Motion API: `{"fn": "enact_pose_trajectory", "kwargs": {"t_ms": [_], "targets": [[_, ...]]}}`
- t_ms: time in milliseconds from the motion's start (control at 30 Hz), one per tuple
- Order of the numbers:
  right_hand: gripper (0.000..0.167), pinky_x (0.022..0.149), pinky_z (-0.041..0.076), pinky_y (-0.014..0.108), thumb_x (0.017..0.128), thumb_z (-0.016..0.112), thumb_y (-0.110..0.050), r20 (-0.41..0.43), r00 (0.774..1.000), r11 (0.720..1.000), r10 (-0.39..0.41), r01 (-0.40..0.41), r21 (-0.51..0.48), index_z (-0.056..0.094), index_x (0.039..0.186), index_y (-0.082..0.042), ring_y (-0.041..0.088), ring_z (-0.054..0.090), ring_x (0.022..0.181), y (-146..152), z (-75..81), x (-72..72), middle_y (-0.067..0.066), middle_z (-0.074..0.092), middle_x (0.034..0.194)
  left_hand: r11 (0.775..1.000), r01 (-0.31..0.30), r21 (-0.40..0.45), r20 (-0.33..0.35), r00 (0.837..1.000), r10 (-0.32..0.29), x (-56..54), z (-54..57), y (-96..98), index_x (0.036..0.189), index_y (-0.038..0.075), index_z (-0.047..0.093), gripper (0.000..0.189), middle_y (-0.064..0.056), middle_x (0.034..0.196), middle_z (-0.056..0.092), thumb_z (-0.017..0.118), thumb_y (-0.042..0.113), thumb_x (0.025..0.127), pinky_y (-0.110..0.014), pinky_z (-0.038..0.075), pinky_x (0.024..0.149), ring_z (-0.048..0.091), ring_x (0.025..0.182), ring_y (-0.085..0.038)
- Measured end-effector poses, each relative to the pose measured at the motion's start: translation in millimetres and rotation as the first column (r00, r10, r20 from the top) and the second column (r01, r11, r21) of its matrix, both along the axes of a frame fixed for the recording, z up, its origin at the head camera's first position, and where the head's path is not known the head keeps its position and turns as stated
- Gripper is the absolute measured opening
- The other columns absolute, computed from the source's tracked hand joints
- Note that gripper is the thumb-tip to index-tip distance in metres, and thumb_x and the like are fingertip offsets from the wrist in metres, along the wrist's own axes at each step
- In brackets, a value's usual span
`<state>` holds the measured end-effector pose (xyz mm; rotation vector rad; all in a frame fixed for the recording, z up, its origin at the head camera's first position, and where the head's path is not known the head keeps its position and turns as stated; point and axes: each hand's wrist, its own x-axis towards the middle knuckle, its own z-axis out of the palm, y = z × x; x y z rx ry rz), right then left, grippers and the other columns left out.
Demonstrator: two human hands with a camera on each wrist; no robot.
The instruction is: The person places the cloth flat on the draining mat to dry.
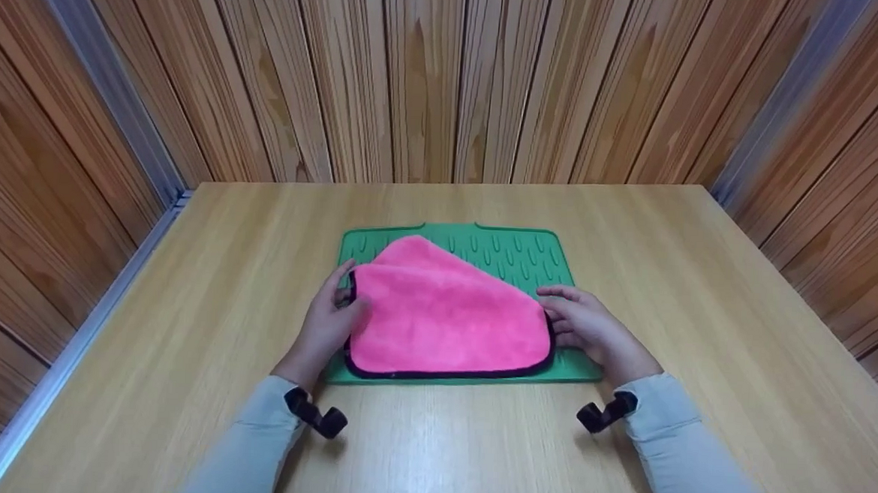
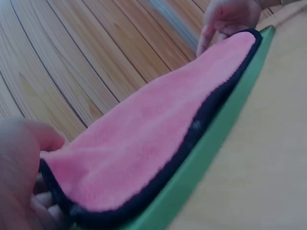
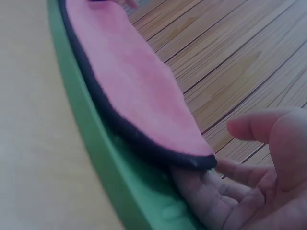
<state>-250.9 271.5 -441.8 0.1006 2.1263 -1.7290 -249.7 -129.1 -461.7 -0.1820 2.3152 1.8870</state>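
Note:
A pink plush cloth [image 1: 450, 315] with dark edging lies folded over a green ridged mat [image 1: 536, 255], one corner poking out at the back. At its left edge my left hand [image 1: 330, 316] pinches it, thumb over the top and fingers underneath; the left wrist view shows the dark edging [image 2: 57, 191] between them. On the opposite side my right hand [image 1: 585, 329] has its fingertips tucked under the cloth's right edge. In the right wrist view the thumb [image 3: 254, 125] of that hand stands apart from the cloth [image 3: 139, 81].
The mat rests on a light wooden table [image 1: 259, 237]. Wood-plank walls [image 1: 425, 80] rise behind the table and along both sides, with metal strips [image 1: 110, 71] at the corners. Each wrist carries a small black camera mount [image 1: 317, 414].

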Motion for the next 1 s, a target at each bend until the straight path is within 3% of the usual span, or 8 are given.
{"fn": "enact_pose_trajectory", "kwargs": {"t_ms": [200, 300, 433, 667, 800, 1000], "targets": [[0.053, 0.081, 0.063, 0.02, 0.12, 0.05, -0.031, 0.055, 0.998, 0.986, -0.033, 0.042, -0.164, 0.051, 0.164, -0.002, 0.004, 0.072, 0.09, -7.2, 0.7, -15.0, -0.012, 0.078, 0.101, 0.999, -0.043, 0.019, -0.035, 0.998, 0.043, -10.5, 2.4, 11.1, 0.179, 0.026, 0.031, 0.067, -0.015, 0.188, 0.026, 0.056, 0.025, 0.117, -0.061, 0.026, 0.143, 0.028, 0.175, -0.04], [0.036, 0.076, 0.062, 0.017, 0.12, 0.051, -0.031, 0.094, 0.993, 0.968, -0.077, 0.097, -0.232, 0.07, 0.143, -0.011, 0.003, 0.073, 0.087, -11.3, 0.0, -19.2, -0.009, 0.079, 0.103, 0.998, -0.06, 0.03, -0.054, 0.997, 0.062, -14.4, 1.5, 15.2, 0.179, 0.022, 0.032, 0.064, -0.015, 0.19, 0.023, 0.054, 0.023, 0.118, -0.059, 0.022, 0.144, 0.021, 0.177, -0.038], [0.029, 0.077, 0.06, 0.016, 0.12, 0.05, -0.028, 0.084, 0.991, 0.964, -0.105, 0.122, -0.237, 0.077, 0.112, -0.02, 0.002, 0.071, 0.087, -18.5, -2.0, -22.9, -0.009, 0.075, 0.1, 0.995, -0.086, 0.044, -0.073, 0.993, 0.089, -17.1, -1.0, 16.8, 0.175, 0.012, 0.039, 0.058, -0.019, 0.185, 0.033, 0.05, 0.019, 0.119, -0.054, 0.026, 0.144, 0.029, 0.175, -0.036], [0.031, 0.075, 0.06, 0.017, 0.116, 0.061, -0.019, -0.013, 0.978, 0.947, -0.209, 0.199, -0.254, 0.082, 0.093, -0.025, -0.001, 0.071, 0.08, -22.6, -0.6, -24.7, -0.014, 0.078, 0.085, 0.99, -0.126, 0.066, -0.131, 0.982, 0.134, -15.2, -3.5, 15.1, 0.162, 0.001, 0.056, 0.045, -0.023, 0.175, 0.05, 0.049, 0.013, 0.119, -0.052, 0.037, 0.139, 0.038, 0.171, -0.038], [0.034, 0.066, 0.055, 0.016, 0.111, 0.066, -0.01, -0.049, 0.956, 0.911, -0.289, 0.259, -0.32, 0.081, 0.086, -0.027, -0.002, 0.067, 0.072, -19.9, 3.6, -24.5, -0.015, 0.078, 0.079, 0.986, -0.149, 0.07, -0.174, 0.972, 0.159, -14.6, -4.2, 13.6, 0.159, 0.0, 0.059, 0.042, -0.022, 0.171, 0.054, 0.05, 0.007, 0.118, -0.052, 0.037, 0.139, 0.039, 0.171, -0.037], [0.04, 0.057, 0.043, 0.014, 0.106, 0.066, 0.002, -0.101, 0.902, 0.84, -0.419, 0.343, -0.42, 0.075, 0.079, -0.027, 0.0, 0.053, 0.061, -12.9, 10.1, -22.9, -0.016, 0.07, 0.072, 0.983, -0.16, 0.093, -0.199, 0.964, 0.175, -12.6, -3.7, 12.3, 0.159, 0.003, 0.061, 0.044, -0.018, 0.173, 0.054, 0.05, 0.001, 0.117, -0.05, 0.036, 0.14, 0.036, 0.173, -0.034]]}}
